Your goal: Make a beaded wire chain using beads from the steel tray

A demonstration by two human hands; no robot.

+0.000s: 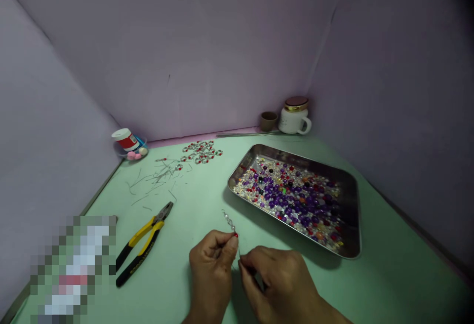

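1. Mauve-grey walls [207, 57] rise around a pale green surface [196, 195], which I watch from afar through the head camera.
2. Near the surface's front edge, I see my left hand [212, 255] with thumb and forefinger pinching a beaded wire [233, 227] beside its red bead [236, 235]; the clear beads point away from me.
3. Just beside it, my right hand [279, 274] presses thumb and forefinger together, seemingly on a thin wire tail [239, 250] (whether it is one piece with the beaded part, the left fingers hide).
4. I judge the step in hand to be working that tail at the red bead; the next move calls for a steady left pinch and small, fine right-hand turns.
5. Toward the right edge sits a metal tray [351, 215] of mixed beads [292, 200]; its near rim slants just beyond my right hand, so I would keep those knuckles low.
6. Leftward I have more room, as far as the open-handled pliers [158, 224]. Loose wires [159, 176] and a cluster of beaded rings [202, 152] lie farther off, toward the back edge.
7. A white mug [292, 120] and brown cup [268, 122] stand by the back right corner, beyond the tray.
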